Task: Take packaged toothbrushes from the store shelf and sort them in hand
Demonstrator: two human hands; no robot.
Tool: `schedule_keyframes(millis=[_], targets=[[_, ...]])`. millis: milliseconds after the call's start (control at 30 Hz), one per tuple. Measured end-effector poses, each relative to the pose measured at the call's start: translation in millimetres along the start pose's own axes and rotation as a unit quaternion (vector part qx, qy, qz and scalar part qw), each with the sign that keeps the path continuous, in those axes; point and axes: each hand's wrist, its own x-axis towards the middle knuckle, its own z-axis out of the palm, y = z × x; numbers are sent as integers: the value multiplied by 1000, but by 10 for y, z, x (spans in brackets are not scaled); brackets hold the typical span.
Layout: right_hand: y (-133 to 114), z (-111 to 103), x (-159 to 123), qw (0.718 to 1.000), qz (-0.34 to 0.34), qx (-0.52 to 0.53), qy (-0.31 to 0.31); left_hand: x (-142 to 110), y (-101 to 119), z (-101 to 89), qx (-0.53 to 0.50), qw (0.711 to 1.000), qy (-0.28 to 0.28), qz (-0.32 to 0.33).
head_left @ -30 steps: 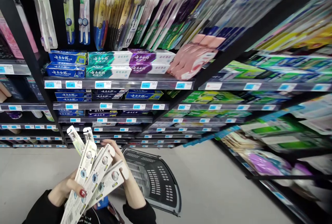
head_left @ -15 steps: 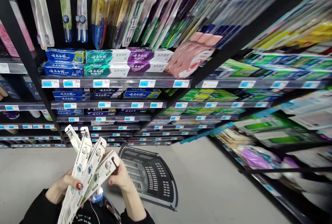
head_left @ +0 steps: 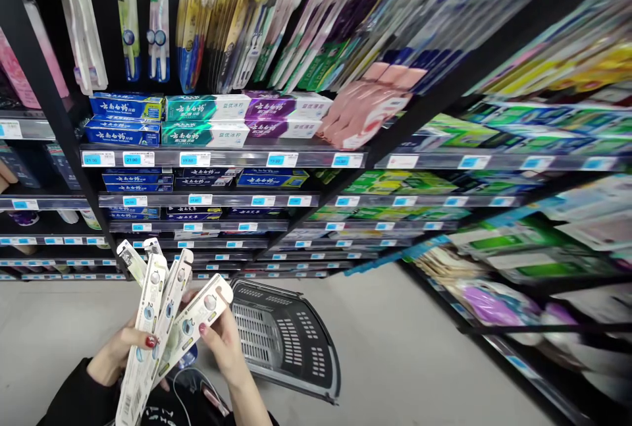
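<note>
Several toothbrush packs with white printed backs fan out between my two hands, low in the view. My left hand [head_left: 121, 347] is closed round the left toothbrush packs [head_left: 148, 307], its thumb with a red nail pressed on top. With thumb and fingers, my right hand [head_left: 223, 342] grips the rightmost toothbrush pack [head_left: 195, 317], which leans to the right, apart from the others at its top. Two clear pack tops [head_left: 131, 260] stick out behind on the left. Most of my fingers are hidden behind the packs.
A dark shopping basket [head_left: 316, 340] is on the grey floor to the right of my hands. Ahead stands a shelf with toothpaste boxes [head_left: 205, 133] and hanging toothbrushes [head_left: 197, 24]. Another shelf bay with green packs [head_left: 523, 235] runs along the right.
The rightmost pack has tilted further right and spread away from the rest. My right thumb has moved onto its face. The left packs have shifted slightly.
</note>
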Motion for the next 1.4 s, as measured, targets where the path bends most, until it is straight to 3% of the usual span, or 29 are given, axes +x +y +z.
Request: schedule_keyframes(millis=[100, 200, 333, 500, 567, 733, 800, 900, 1067, 1267, 1400], targets=[[-36, -55, 36, 998, 16, 37, -55, -15, 31, 23, 9, 1000, 2, -1], [35, -76, 46, 997, 8, 70, -41, -28, 34, 40, 20, 1000, 5, -5], [151, 7, 41, 988, -21, 141, 57, -27, -18, 33, 19, 1000, 21, -6], [117, 131, 38, 965, -64, 193, 164, 3, -54, 60, 45, 998, 47, 4], [90, 94, 28, 968, -64, 188, 152, 12, -38, 86, 59, 997, 44, 12], [53, -46, -12, 981, -47, 178, 53, 5, -4, 135, 65, 997, 33, 21], [43, -10, -17, 979, -57, 188, 60, 2, -5, 154, 79, 996, 38, 23], [32, 131, -17, 970, -82, 194, 122, 5, -17, 175, 100, 992, 63, 32], [34, 240, -35, 970, -81, 137, 186, 15, -27, 201, 100, 993, 63, 25], [21, 190, 0, 986, 41, 0, 161, 55, 50, 308, 165, 981, 97, 43], [-11, 272, 1, 975, 54, -70, 205, 59, 48, 319, 184, 975, 117, 37]])
